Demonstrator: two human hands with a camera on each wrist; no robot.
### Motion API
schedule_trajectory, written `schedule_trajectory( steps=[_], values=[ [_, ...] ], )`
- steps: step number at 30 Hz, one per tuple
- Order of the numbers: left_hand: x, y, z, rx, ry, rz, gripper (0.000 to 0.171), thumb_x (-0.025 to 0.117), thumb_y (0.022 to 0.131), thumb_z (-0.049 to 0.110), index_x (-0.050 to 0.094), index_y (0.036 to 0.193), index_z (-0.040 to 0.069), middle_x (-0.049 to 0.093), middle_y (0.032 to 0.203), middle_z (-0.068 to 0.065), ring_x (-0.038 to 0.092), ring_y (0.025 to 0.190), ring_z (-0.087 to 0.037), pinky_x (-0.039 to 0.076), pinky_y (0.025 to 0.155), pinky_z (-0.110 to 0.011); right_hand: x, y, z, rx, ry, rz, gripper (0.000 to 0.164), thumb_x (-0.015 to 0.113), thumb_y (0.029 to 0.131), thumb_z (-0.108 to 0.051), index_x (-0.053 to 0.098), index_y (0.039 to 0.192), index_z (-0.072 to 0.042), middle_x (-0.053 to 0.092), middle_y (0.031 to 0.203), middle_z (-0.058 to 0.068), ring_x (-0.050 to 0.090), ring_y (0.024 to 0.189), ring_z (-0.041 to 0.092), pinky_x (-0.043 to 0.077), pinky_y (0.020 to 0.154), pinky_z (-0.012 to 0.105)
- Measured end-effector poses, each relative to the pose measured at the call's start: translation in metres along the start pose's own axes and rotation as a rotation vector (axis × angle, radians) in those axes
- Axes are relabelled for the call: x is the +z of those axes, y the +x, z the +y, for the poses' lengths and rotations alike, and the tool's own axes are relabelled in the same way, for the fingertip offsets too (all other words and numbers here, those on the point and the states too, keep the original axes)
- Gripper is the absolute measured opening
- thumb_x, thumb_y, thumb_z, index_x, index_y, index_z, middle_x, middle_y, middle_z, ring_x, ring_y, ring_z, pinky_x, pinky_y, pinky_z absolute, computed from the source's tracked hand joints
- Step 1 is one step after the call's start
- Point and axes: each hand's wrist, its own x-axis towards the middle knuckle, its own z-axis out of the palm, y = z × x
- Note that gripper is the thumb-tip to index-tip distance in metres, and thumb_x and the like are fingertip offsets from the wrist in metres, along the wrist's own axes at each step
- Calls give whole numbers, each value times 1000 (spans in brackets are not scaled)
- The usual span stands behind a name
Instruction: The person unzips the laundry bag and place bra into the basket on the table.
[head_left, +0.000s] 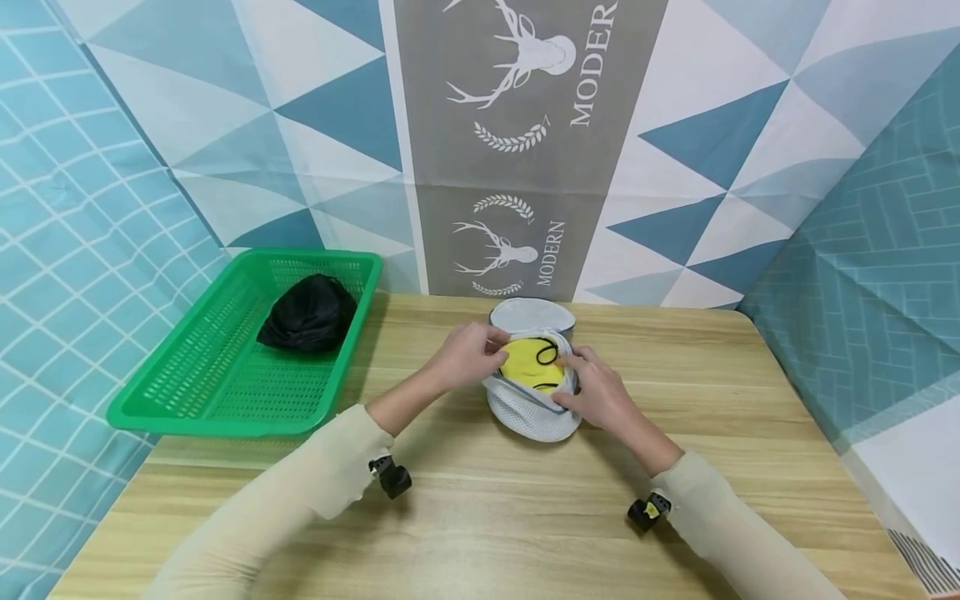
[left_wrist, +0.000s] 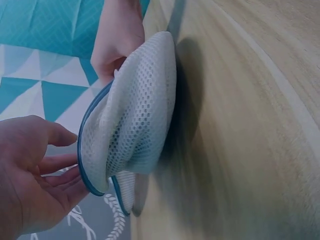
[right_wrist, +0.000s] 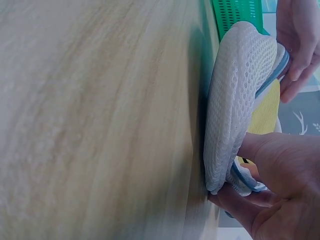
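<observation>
A white mesh laundry bag (head_left: 528, 417) with grey-blue edging stands on the table, its round lid (head_left: 532, 315) folded back. Inside lies a folded yellow cloth item (head_left: 522, 364) with black cord loops; its kind cannot be made out. My left hand (head_left: 471, 357) is at the bag's left rim, thumb and fingers spread, with some fingertips hidden behind the edging (left_wrist: 82, 145). On the other side, my right hand (head_left: 597, 390) grips the bag's right rim, one finger reaching over the yellow cloth. In the right wrist view, the right hand (right_wrist: 285, 180) has fingers around the mesh edge.
At the left, a green plastic basket (head_left: 202, 421) holds a bunched black fabric item (head_left: 311, 315). The wooden table (head_left: 480, 525) meets a patterned cloth backdrop (head_left: 495, 167) behind the bag. Small black cameras (head_left: 392, 477) are worn on both wrists.
</observation>
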Motion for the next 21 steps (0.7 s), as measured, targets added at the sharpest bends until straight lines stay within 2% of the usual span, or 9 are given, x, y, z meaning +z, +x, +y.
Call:
schedule_trajectory(
  steps=[4, 5, 6, 11, 13, 16, 19, 20, 21],
  values=[
    [4, 1, -5, -2, 18, -38, 38, 72, 103, 9, 76, 139, -3, 84, 113, -15, 73, 92, -17, 57, 79, -23, -10, -4, -15, 5, 8, -14, 60, 94, 92, -25, 72, 142, 1, 62, 150, 27, 68, 135, 47, 61, 110, 64],
    [13, 10, -21, 12, 18, -41, 38, 73, 102, 11, 77, 138, -1, 82, 104, -11, 68, 85, -15, 53, 73, -22, -16, -6, -23, 13, 14, -20, 60, 94, 92, -22, 72, 142, 2, 62, 149, 28, 67, 136, 48, 60, 111, 66],
    [14, 10, -23, 23, 39, -41, 38, 74, 101, 13, 78, 137, -1, 79, 97, -9, 62, 81, -14, 48, 70, -23, -23, -8, -30, 17, 28, -27, 61, 95, 91, -20, 72, 142, 3, 62, 150, 28, 67, 137, 49, 59, 111, 67],
    [52, 43, -78, 60, 57, -22, 31, 81, 92, 20, 82, 121, 8, 70, 83, 3, 58, 73, -11, 48, 66, -28, -3, 1, -2, -26, 18, 13, 60, 95, 90, -25, 73, 141, 0, 64, 145, 24, 69, 131, 45, 62, 106, 63],
    [54, 42, -76, 52, 76, -18, 31, 83, 90, 20, 82, 119, 8, 71, 85, 2, 59, 75, -12, 49, 68, -28, 1, 2, 3, -32, 19, 21, 60, 96, 90, -25, 74, 140, -1, 65, 143, 23, 69, 129, 44, 62, 105, 62],
    [61, 44, -77, 35, 104, -23, 34, 85, 87, 20, 81, 118, 9, 71, 86, 1, 60, 76, -14, 50, 68, -30, -5, 0, -3, -13, 31, 7, 60, 96, 89, -23, 74, 140, -1, 66, 142, 22, 70, 129, 43, 62, 106, 63],
    [68, 46, -77, 19, 141, -23, 41, 87, 85, 19, 80, 123, 6, 70, 86, 1, 59, 77, -16, 49, 67, -31, 6, 3, 9, -15, 23, 17, 63, 98, 88, -29, 74, 141, -4, 66, 142, 19, 71, 128, 39, 62, 106, 59],
    [75, 53, -87, 10, 130, -26, 44, 88, 83, 19, 81, 124, 7, 69, 86, 2, 58, 76, -15, 48, 66, -30, 10, 4, 14, -19, 18, 18, 63, 98, 88, -31, 74, 141, -5, 66, 142, 19, 71, 128, 39, 62, 106, 59],
    [78, 54, -88, 7, 144, -21, 42, 88, 81, 19, 81, 122, 7, 69, 86, 1, 58, 75, -15, 46, 65, -29, 14, 6, 18, -20, 14, 19, 64, 98, 88, -33, 74, 142, -6, 66, 143, 17, 71, 129, 38, 62, 107, 58]
  ],
)
